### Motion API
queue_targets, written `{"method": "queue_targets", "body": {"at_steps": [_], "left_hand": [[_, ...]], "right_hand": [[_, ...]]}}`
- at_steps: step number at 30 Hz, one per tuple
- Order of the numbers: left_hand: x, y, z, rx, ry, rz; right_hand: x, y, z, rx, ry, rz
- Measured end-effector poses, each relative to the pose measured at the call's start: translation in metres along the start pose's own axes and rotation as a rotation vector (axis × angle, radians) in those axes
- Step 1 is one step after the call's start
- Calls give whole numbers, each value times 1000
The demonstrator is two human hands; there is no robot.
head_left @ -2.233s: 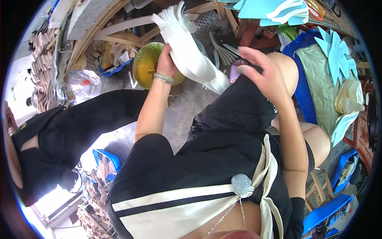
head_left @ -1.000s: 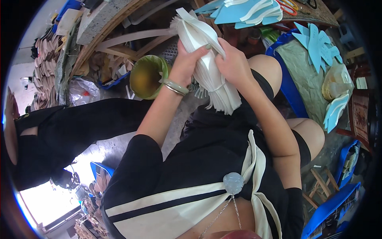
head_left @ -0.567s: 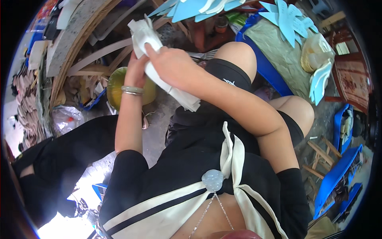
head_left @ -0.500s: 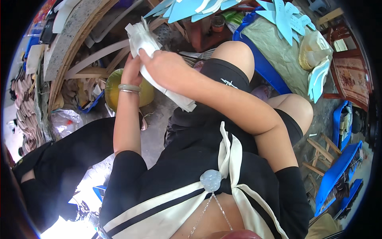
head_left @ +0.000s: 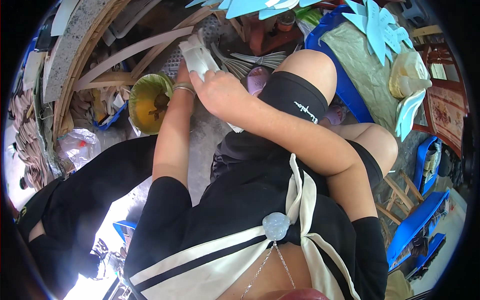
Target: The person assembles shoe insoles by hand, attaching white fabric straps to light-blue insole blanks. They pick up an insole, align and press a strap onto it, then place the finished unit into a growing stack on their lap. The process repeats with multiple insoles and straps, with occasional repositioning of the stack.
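- Protruding above both hands, one white folded bundle is gripped over the lap.
- It is clasped from above by the right hand, fingers curled, forearm crossing the body.
- The left hand, mostly hidden, is wrapped beneath; one bangle is worn.
- One yellow bowl is seen just beside.

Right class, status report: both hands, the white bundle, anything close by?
Right hand clasped over white folded bundle. Left hand mostly hidden behind it, bracelet at wrist. Yellow bowl beside left forearm.
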State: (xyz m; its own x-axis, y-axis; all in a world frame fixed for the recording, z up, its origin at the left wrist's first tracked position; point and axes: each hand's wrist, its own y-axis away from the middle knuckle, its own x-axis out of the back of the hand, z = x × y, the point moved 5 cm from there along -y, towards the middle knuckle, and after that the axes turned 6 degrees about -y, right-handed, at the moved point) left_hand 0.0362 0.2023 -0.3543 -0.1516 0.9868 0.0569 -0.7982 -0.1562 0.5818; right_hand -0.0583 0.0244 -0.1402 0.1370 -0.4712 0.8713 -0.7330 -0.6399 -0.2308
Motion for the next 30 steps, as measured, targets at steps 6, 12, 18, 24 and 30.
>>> {"method": "queue_targets", "body": {"at_steps": [6,12,18,24,30], "left_hand": [[17,-56,-42,47,-496,168],[-39,-80,-37,98,-463,109],[-35,-124,-44,-39,-599,311],[-61,-22,0,-312,-178,-22],[-88,148,41,-138,-57,-842]], "right_hand": [[2,23,-24,173,-147,89],[36,39,-23,269,-387,55],[65,44,15,-144,-578,-10],[96,73,93,-729,-1343,47],[83,104,140,-754,-1839,158]]}}
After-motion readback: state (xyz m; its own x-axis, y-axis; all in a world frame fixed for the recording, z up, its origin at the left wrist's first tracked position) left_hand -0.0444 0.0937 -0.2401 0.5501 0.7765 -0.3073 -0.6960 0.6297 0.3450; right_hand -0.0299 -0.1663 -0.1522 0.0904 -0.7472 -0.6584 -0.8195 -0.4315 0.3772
